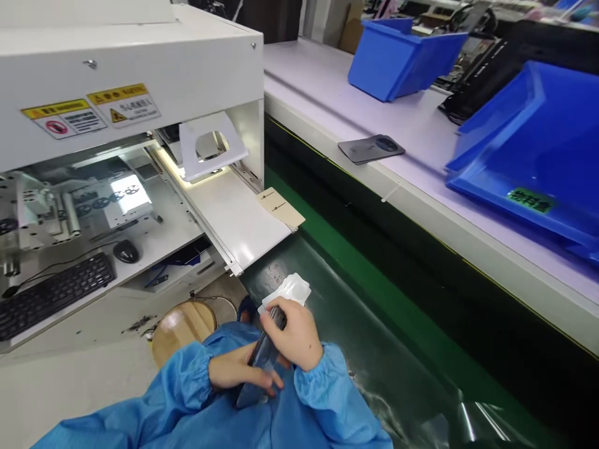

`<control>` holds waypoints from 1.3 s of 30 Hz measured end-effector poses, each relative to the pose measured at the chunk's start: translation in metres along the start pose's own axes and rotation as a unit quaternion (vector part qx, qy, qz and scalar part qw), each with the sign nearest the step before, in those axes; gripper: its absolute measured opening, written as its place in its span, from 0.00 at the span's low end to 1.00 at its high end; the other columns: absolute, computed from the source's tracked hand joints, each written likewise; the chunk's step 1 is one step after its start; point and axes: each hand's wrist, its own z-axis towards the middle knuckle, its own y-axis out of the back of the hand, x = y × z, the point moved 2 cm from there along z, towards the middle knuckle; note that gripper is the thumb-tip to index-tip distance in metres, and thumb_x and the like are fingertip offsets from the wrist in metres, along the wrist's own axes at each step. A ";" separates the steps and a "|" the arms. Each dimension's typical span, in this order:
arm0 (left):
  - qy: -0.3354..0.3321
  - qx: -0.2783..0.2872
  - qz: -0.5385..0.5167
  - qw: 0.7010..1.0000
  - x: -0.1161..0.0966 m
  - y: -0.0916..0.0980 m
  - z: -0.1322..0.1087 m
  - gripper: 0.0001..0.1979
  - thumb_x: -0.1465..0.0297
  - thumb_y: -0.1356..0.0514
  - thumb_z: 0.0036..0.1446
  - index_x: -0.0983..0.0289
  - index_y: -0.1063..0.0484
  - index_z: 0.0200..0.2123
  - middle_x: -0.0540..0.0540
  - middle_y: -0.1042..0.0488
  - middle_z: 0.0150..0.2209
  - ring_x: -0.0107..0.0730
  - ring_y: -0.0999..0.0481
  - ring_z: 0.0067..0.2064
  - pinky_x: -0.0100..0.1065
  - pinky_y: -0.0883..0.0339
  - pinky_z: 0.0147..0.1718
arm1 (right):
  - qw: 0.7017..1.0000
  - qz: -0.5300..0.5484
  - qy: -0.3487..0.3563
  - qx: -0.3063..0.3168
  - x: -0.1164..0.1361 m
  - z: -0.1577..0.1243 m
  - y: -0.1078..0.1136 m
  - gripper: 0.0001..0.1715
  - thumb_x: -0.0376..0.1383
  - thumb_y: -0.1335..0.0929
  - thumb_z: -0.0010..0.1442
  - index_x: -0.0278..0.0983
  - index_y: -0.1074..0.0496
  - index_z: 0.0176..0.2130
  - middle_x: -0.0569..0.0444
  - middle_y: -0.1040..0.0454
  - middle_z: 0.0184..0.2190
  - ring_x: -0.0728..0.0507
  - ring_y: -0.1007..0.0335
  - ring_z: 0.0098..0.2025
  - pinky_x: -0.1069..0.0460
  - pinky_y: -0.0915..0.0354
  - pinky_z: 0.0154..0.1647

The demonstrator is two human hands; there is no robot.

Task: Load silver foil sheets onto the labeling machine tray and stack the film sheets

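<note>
A dark, flat, glossy stack of plates [266, 353] is held upright on edge close to my body, between both hands. My left hand [241, 369] wraps round its lower part, thumb across the near face. My right hand [294, 330] grips its upper end, fingers closed over the top. Just beyond my right hand, thin white sheets [296, 288] lie on the dark green surface [337, 305]. How many plates make up the stack cannot be made out.
A white machine [210, 68] with a white conveyor [238, 221] stands ahead. Keyboard [56, 293] and mouse [126, 251] are at left, above a round wooden stool [182, 327]. The right bench [318, 81] bears a dark plate [365, 149] and blue bins [388, 65].
</note>
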 end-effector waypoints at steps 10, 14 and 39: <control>-0.116 -0.113 -0.162 0.973 -0.049 0.068 -0.053 0.26 0.63 0.29 0.45 0.73 0.24 0.45 0.68 0.19 0.38 0.55 0.20 0.43 0.47 0.29 0.46 | 0.964 0.246 -0.100 0.028 -0.007 0.054 -0.030 0.20 0.49 0.30 0.57 0.37 0.29 0.40 0.57 0.29 0.25 0.47 0.31 0.25 0.53 0.34 0.27; -0.139 -0.140 -0.176 0.964 -0.064 0.112 -0.051 0.27 0.61 0.27 0.44 0.72 0.23 0.44 0.68 0.19 0.38 0.55 0.19 0.40 0.46 0.26 0.41 | 0.936 0.317 -0.135 0.077 0.002 0.092 -0.059 0.20 0.52 0.31 0.57 0.38 0.31 0.33 0.60 0.32 0.20 0.48 0.32 0.22 0.54 0.35 0.25; -0.208 -0.269 -0.258 0.905 -0.099 0.240 -0.054 0.35 0.55 0.28 0.42 0.71 0.25 0.50 0.66 0.19 0.39 0.52 0.19 0.34 0.39 0.25 0.26 | 0.902 0.271 -0.278 -0.186 -0.054 0.355 -0.105 0.26 0.39 0.28 0.53 0.32 0.33 0.49 0.59 0.28 0.19 0.44 0.31 0.22 0.50 0.31 0.28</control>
